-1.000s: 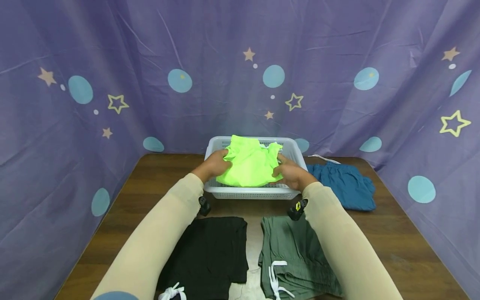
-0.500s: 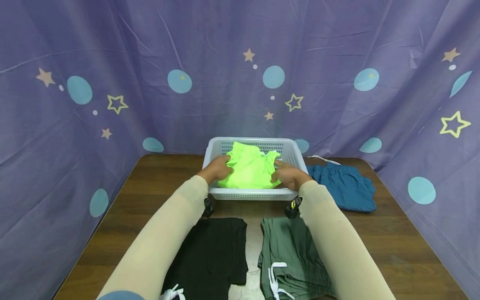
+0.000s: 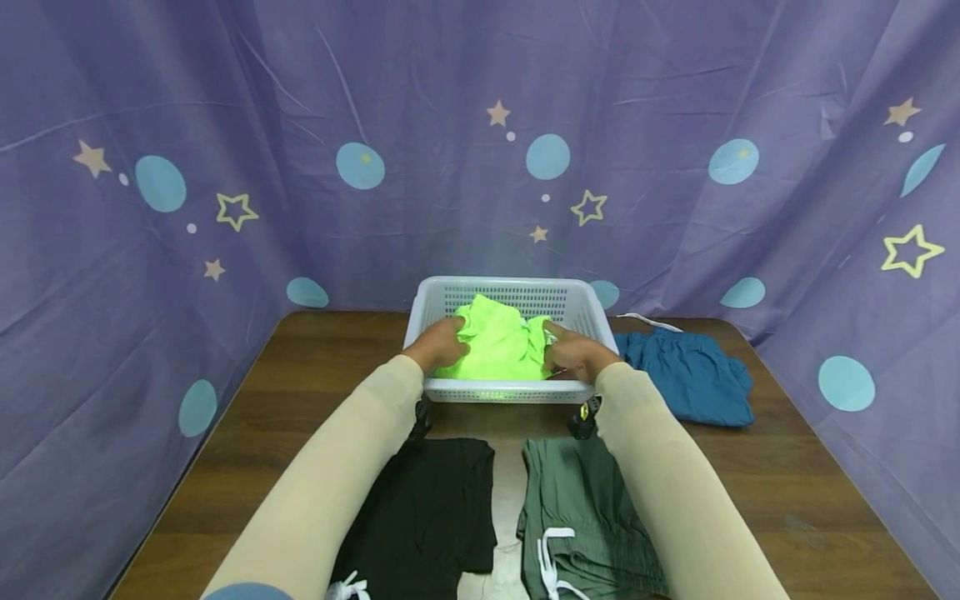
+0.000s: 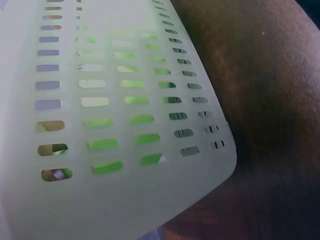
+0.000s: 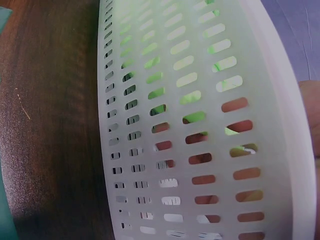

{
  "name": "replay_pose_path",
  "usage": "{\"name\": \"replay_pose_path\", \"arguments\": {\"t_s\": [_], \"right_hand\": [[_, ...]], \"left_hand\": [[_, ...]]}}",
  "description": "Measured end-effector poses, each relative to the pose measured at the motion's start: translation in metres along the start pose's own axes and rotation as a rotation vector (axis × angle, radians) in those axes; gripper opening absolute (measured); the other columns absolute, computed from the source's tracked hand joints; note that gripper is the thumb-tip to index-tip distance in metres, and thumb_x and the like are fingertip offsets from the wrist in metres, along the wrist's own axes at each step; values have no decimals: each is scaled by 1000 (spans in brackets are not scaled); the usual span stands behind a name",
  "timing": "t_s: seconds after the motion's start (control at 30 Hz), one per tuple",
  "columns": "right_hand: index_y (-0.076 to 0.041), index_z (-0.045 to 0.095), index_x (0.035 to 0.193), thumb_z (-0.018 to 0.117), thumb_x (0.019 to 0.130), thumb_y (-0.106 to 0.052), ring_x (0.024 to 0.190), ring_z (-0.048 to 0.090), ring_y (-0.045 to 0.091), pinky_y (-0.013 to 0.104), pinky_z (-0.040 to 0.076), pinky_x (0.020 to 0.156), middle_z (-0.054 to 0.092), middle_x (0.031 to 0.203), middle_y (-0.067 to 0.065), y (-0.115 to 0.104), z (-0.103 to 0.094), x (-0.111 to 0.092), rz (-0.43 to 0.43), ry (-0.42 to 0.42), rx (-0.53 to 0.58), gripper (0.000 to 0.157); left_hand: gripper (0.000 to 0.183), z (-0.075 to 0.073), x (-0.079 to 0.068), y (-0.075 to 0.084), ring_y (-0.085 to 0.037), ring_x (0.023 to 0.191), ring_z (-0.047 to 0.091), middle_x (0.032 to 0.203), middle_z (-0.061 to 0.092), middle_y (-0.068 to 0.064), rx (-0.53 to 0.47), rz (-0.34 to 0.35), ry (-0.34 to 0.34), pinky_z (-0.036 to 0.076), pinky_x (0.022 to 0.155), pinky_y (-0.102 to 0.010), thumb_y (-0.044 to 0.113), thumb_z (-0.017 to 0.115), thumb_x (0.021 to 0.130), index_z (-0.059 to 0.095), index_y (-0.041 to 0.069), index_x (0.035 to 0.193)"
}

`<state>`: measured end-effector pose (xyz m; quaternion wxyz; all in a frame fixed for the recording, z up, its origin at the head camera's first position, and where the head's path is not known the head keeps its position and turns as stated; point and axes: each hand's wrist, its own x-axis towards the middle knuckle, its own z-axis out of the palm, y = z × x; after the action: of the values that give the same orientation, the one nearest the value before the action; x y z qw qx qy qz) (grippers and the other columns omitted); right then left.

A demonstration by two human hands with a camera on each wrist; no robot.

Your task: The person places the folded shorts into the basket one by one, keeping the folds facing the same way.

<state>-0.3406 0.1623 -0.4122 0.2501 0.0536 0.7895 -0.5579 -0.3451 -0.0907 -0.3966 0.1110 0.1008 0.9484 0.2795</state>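
Note:
A neon yellow-green garment (image 3: 498,346), bunched and folded, lies low inside a white perforated plastic basket (image 3: 510,392) at the far side of the table. My left hand (image 3: 441,343) reaches over the front rim and grips its left side. On its right side my right hand (image 3: 576,353) holds the cloth, thumb toward the front. Both wrist views face the basket's outer wall; green cloth shows through the slots in the left wrist view (image 4: 102,144). Skin of the right hand (image 5: 311,115) appears past the rim in the right wrist view. Most of the fingers are hidden.
Blue folded shorts (image 3: 686,375) with a white cord lie right of the basket. Nearer me are a black folded garment (image 3: 427,517) and green shorts (image 3: 581,508), both with white drawstrings. A purple patterned curtain (image 3: 450,167) hangs behind the wooden table (image 3: 810,508).
Both hands have lowered the neon garment deeper into the basket and drawn slightly closer together. More of the basket's back wall shows above it. The other clothes have stayed put.

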Motion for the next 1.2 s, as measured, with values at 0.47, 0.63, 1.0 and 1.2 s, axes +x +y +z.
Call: {"name": "replay_pose_path", "arguments": {"t_s": [0.47,0.63,1.0,1.2], "right_hand": [[-26,5,152,57,80,4,108,49,30,45,42,90,25,149,11,-3,2,-4,25,25,-12,94],[-28,6,152,62,81,0,129,35,36,53,35,99,14,155,4,-5,4,-8,40,19,18,95],[-30,10,151,63,86,-16,140,9,30,54,23,105,6,156,2,-20,-1,-29,-119,28,-173,85],[-26,14,151,60,90,-15,136,25,33,53,30,102,15,153,14,-22,-5,-35,-229,26,-124,78]], "left_hand": [[64,0,-4,2,-32,128,39,138,44,-18,121,-11,18,30,105,-40,24,60,88,36,-3,140],[61,-1,-7,3,-33,125,42,134,49,-17,126,-15,33,37,98,-41,25,58,89,37,0,141],[59,-10,-17,25,-31,129,37,141,41,-15,41,31,45,36,100,-43,24,55,92,34,4,144],[57,-7,-23,42,-29,128,38,142,40,-14,-1,116,57,35,101,-43,25,54,94,34,4,143]]}}
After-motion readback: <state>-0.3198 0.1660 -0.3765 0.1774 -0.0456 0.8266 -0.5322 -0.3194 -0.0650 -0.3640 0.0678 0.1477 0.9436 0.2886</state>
